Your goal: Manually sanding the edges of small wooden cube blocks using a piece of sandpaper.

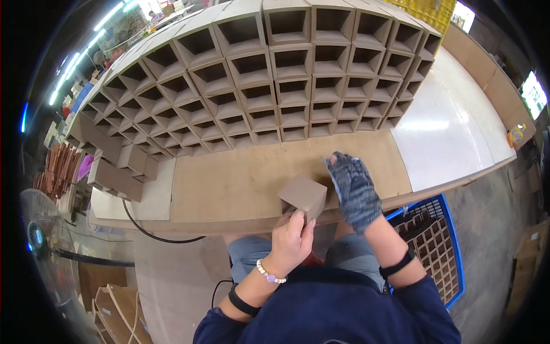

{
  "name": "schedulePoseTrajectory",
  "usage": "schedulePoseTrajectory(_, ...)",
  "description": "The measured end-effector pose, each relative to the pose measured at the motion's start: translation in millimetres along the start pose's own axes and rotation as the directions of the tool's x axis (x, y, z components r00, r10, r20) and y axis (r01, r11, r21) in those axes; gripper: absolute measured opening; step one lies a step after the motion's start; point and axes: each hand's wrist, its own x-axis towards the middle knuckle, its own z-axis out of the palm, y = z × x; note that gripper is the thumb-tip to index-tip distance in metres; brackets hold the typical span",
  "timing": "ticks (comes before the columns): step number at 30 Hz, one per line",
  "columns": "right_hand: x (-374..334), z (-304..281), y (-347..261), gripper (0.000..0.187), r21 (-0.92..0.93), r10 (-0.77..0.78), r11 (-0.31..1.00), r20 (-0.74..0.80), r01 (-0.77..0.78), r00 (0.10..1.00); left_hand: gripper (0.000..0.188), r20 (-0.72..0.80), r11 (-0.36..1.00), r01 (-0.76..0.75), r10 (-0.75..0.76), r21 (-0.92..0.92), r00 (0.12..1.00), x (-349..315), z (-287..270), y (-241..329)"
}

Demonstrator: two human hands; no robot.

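Note:
My left hand (292,243), bare and with a beaded bracelet at the wrist, pinches the near corner of a small brown open-ended square box (306,195). The box is tilted above the front edge of the wooden table (240,178). To the right of it, apart from the box, is my right hand (355,192) in a grey knitted glove. Its fingers are curled in, with the thumb tip bare, around a thin pale bluish edge that I cannot make out. Beyond both hands rises a wide stack of similar open boxes (291,56).
Loose boxes (117,179) lie at the table's left end. A black cable (152,232) hangs there, near a fan (37,235). A blue crate (458,258) of boxes stands below right. A small yellow packet (515,135) lies at the far right beside a white surface (452,114).

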Motion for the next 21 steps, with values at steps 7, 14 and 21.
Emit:
schedulePoseTrajectory(7,9,-17,-23,0.039,0.277,0.023,0.957,0.233,-0.089,0.972,0.043,0.050,0.962,0.147,-0.139,-0.232,0.989,-6,1,-8)
schedulePoseTrajectory(14,-12,-11,31,0.056,0.069,0.086,0.994,-0.062,-0.082,0.994,0.025,0.200,0.480,0.509,-0.557,-0.715,0.806,5,-23,0)
schedulePoseTrajectory(21,6,-53,-41,0.044,0.326,-0.095,0.936,-0.124,0.131,0.988,0.019,-0.029,0.970,0.193,-0.199,-0.149,0.980,-1,-9,3)
